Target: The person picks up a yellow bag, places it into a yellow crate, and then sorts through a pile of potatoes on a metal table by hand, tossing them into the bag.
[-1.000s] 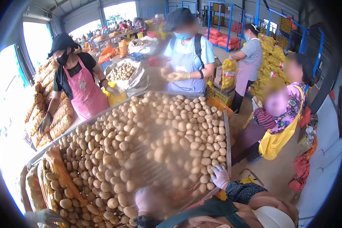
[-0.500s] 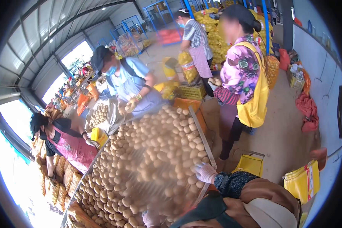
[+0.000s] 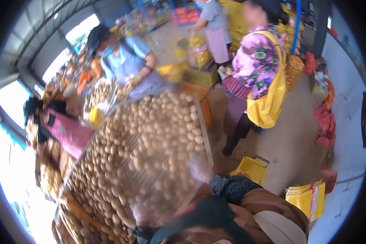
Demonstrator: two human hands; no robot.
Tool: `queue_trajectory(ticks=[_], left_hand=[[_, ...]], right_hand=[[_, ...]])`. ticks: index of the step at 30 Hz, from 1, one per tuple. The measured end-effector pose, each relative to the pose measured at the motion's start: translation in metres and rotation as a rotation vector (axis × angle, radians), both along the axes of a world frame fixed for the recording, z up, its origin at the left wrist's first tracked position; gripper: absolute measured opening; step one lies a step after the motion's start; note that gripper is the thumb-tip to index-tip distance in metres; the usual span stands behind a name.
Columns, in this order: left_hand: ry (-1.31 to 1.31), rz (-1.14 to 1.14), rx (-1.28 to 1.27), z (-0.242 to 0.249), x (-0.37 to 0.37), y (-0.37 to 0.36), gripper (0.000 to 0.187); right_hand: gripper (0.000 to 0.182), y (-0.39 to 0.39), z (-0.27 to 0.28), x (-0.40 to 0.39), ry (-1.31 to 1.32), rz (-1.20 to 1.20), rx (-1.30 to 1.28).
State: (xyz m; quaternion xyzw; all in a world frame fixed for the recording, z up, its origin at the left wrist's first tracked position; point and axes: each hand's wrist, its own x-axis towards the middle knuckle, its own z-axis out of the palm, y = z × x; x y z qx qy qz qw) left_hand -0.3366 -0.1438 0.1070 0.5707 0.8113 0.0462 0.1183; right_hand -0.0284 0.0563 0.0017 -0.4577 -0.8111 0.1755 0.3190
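Observation:
Many potatoes (image 3: 110, 160) cover a slatted, metal-edged sorting table (image 3: 203, 132) in front of me. My right hand (image 3: 200, 170), in a pale glove, is over the potatoes near the table's right edge. It is blurred, but its fingers look stretched out and no potato shows in its grasp. My left hand (image 3: 140, 213), also gloved, is low among the potatoes at the near end of the table. Motion blur hides its fingers, so I cannot see whether it holds anything. The potatoes in the middle of the table are smeared, with slats showing between them.
Across the table a person in a blue shirt (image 3: 126, 61) handles potatoes. Another in a pink apron (image 3: 71, 132) stands at the left. To the right is a person with a yellow bag (image 3: 268, 105). Yellow sacks (image 3: 307, 199) and a yellow container (image 3: 250, 171) stand near my right arm.
The view has shifted, so the table and people sit further left. My right hand has lifted or slid from the right edge inward and is more blurred. The potatoes in the middle are smeared in both frames.

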Motion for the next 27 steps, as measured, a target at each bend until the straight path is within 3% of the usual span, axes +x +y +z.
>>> queue_trajectory(ticks=[1, 4, 13, 14, 15, 19, 21, 23, 24, 27], left_hand=[[-0.046, 0.122, 0.052, -0.004, 0.001, -0.004, 0.040], [-0.026, 0.199, 0.229, -0.018, -0.006, -0.012, 0.029], [-0.100, 0.453, 0.584, -0.042, -0.074, -0.027, 0.029], [-0.231, 0.487, 0.618, -0.029, -0.084, -0.020, 0.022], [-0.069, 0.506, 0.554, -0.014, -0.089, -0.016, 0.025], [0.104, 0.440, 0.576, -0.031, -0.147, 0.015, 0.030], [0.329, 0.383, 0.320, -0.026, -0.162, 0.044, 0.044], [0.489, 0.350, 0.290, -0.040, -0.171, 0.065, 0.042], [0.448, 0.380, 0.070, -0.045, -0.178, 0.076, 0.060], [0.421, 0.317, -0.173, -0.050, -0.191, 0.100, 0.062]], right_hand=[[0.024, 0.002, 0.005, 0.001, -0.088, 0.020, -0.051], [0.032, 0.004, -0.003, -0.007, -0.201, 0.020, -0.057], [0.037, 0.009, -0.021, -0.015, -0.214, 0.063, 0.016], [0.037, 0.008, -0.022, -0.016, -0.215, 0.059, 0.006], [0.038, 0.008, -0.024, -0.016, -0.216, 0.053, -0.005], [0.040, 0.008, -0.026, -0.017, -0.219, 0.049, -0.004], [0.040, 0.007, -0.020, -0.019, -0.240, 0.052, -0.025], [0.040, 0.008, -0.019, -0.019, -0.251, 0.049, -0.030], [0.040, 0.008, -0.021, -0.019, -0.252, 0.047, -0.025], [0.038, 0.009, -0.026, -0.017, -0.249, 0.031, -0.017]])
